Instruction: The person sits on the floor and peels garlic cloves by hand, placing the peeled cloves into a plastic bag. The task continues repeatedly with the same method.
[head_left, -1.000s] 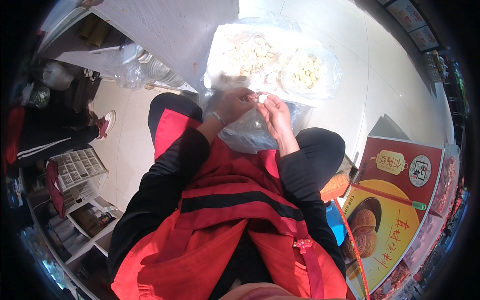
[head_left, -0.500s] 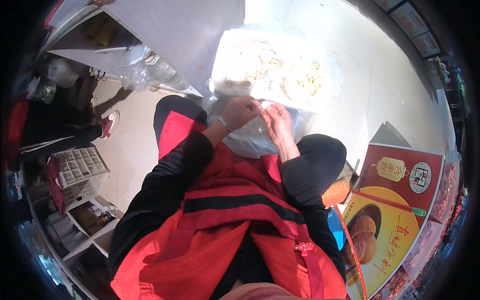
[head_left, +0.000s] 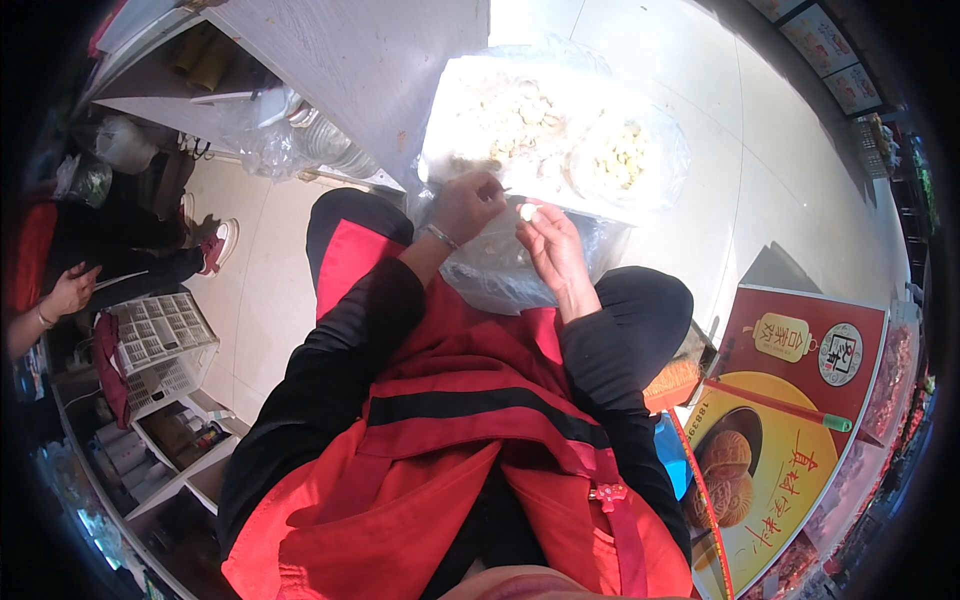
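We count two bare hands of the wearer's, both just past 12 o'clock from the centre of the view, and one small pale piece [head_left: 528,212] between them. Our left hand [head_left: 468,210] has its fingers bunched narrowly together; a thin dark bit shows at their tips, but we cannot tell what it is or whether it is gripped. Our right hand [head_left: 550,243] pinches the pale piece between thumb and fingers, just beside the left fingertips and apart from them.

Above the hands, toward 12 and 1 o'clock, we see one white tray [head_left: 604,205] bearing two heaps: one loose heap [head_left: 520,115] on the left and one yellowish heap [head_left: 620,157] inside a clear bag [head_left: 673,165] on the right. Glare keeps us from counting single pieces.

The pale piece looks roundish; it sits at the upper tips of our right fingers, and it is too small for us to tell a long axis. Our right fingers point toward 11 o'clock, our left ones toward 1 o'clock.

Around us we count one plastic crate [head_left: 165,335] at 9 o'clock, one hand of another person [head_left: 72,292] near it, and two red sticks, one green-tipped [head_left: 780,405] and one slanting [head_left: 705,490], at 4 o'clock.
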